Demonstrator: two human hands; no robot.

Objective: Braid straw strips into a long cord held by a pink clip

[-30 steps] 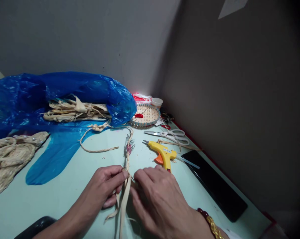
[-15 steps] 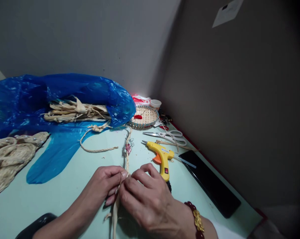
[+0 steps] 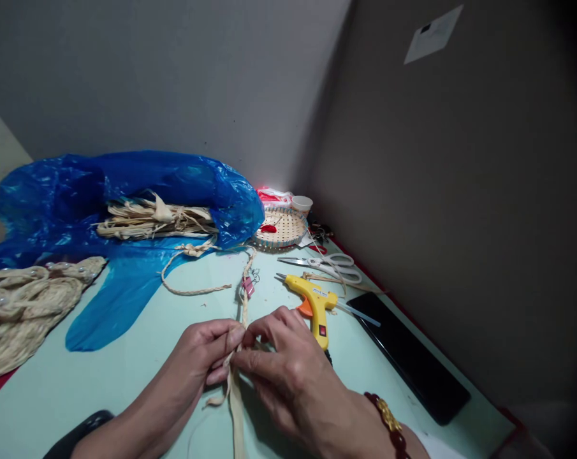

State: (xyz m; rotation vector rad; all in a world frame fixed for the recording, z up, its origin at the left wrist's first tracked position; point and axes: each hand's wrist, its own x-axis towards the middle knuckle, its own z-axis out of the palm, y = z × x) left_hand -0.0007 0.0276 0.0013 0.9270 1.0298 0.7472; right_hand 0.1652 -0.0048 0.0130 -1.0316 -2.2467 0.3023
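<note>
A pale braid of dried plant fibre (image 3: 245, 313) runs down the middle of the table toward me, with a pink binder clip (image 3: 248, 287) on its upper part. My left hand (image 3: 214, 350) pinches the braid between thumb and fingers at its lower end. Right against it, my right hand (image 3: 288, 370) is closed with its fingertips on the strands; a bracelet (image 3: 388, 417) circles that wrist. Below the fingers hang loose flat fibre strips (image 3: 237, 414), one wide and one thin and curled. My right hand hides part of the strips.
Right of the braid lie a yellow glue gun (image 3: 317, 303), white-handled scissors (image 3: 331, 262) and a black phone (image 3: 407, 357). Behind are a blue plastic bag (image 3: 173, 172) with dried fibre bundles (image 3: 159, 220), a woven basket (image 3: 283, 239) and a cup (image 3: 302, 203). Woven pieces (image 3: 44, 319) lie left.
The fingers of my right hand have shifted on the strands beside my left hand. The loose strips now hang slightly farther right. The whole view has shifted a little.
</note>
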